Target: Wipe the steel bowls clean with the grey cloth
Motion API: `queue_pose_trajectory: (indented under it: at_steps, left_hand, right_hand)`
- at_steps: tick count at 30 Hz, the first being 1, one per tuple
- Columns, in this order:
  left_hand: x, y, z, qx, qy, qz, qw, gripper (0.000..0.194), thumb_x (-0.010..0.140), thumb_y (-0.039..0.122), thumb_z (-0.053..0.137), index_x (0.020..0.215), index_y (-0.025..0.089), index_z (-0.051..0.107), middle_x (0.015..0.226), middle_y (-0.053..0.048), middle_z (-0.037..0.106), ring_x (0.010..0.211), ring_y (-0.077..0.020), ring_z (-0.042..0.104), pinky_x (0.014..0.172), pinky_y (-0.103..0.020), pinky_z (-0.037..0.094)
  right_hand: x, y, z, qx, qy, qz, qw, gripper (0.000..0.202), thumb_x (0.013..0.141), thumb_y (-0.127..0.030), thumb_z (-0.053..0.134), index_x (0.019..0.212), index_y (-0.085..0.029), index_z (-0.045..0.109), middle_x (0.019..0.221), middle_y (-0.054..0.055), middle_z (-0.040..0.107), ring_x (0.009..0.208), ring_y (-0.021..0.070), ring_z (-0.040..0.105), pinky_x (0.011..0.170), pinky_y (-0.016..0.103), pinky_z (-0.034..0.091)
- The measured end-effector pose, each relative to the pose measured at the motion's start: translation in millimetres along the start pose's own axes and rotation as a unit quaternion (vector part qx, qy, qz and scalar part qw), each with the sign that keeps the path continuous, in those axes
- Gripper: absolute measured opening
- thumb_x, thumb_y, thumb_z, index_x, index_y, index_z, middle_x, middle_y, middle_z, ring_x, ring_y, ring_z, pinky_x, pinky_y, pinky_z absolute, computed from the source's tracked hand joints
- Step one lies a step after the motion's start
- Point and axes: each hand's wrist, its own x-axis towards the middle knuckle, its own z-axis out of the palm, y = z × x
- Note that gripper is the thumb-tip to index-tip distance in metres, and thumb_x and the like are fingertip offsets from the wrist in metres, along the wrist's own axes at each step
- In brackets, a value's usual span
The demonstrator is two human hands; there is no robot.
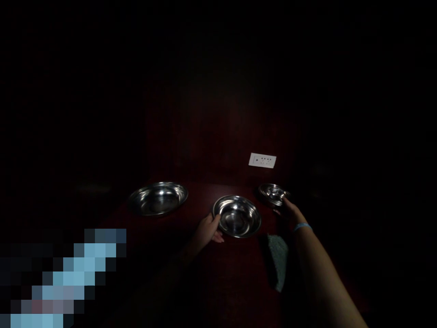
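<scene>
Visibly unlabelled, the middle bowl (236, 217) is gripped by the left hand (207, 230); the right hand (291, 210) grips the far-right bowl (273, 194).

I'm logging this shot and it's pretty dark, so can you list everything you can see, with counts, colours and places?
Wide steel bowl: one, silver, left
Middle steel bowl: one, silver, centre, rim in the left hand
Right steel bowl: one, silver, right, rim in the right hand
Cloth: one, green, front right
Socket plate: one, white, behind the bowls
Tabletop: one, dark red, under the bowls
Pixelated shape: one, light blue, lower left, unidentifiable
Wristband: one, blue, right wrist
Left hand: one, bare, centre
Right hand: one, bare, right
</scene>
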Motion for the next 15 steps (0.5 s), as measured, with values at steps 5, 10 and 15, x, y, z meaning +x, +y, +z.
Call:
queue_pose_trajectory:
  at_steps: [5,10,15]
  left_hand:
    - [-2.8,-1.0,1.7,0.004,0.010,0.028,1.000,0.051,0.097,0.047,0.041,0.133,0.011,0.041,0.053,0.000,0.061,0.044,-0.0182,0.064,0.042,-0.023,0.050]
    - [-7.0,0.5,1.5,0.008,0.000,0.047,0.999,0.048,0.098,0.044,0.039,0.134,0.012,0.039,0.054,0.000,0.061,0.044,-0.0179,0.064,0.043,-0.023,0.050]
    - [-6.2,1.3,1.9,0.015,-0.001,0.040,0.999,0.049,0.098,0.047,0.038,0.133,0.013,0.040,0.055,0.000,0.062,0.045,-0.0180,0.065,0.045,-0.024,0.052]
  right_hand:
    - [-2.4,-1.8,2.1,0.016,0.023,-0.036,0.999,0.023,0.090,-0.029,0.066,0.110,-0.017,0.062,0.100,0.010,0.071,0.075,0.0170,0.070,0.059,0.025,0.061]
    - [-8.1,-3.2,0.9,0.022,0.029,-0.051,0.998,0.025,0.088,-0.022,0.066,0.112,-0.015,0.063,0.101,0.010,0.073,0.076,0.0173,0.071,0.060,0.025,0.062]
    - [-19.1,5.0,-8.2,0.019,0.006,-0.092,0.996,0.030,0.083,-0.025,0.072,0.111,-0.016,0.065,0.092,0.007,0.074,0.075,0.0172,0.071,0.063,0.023,0.063]
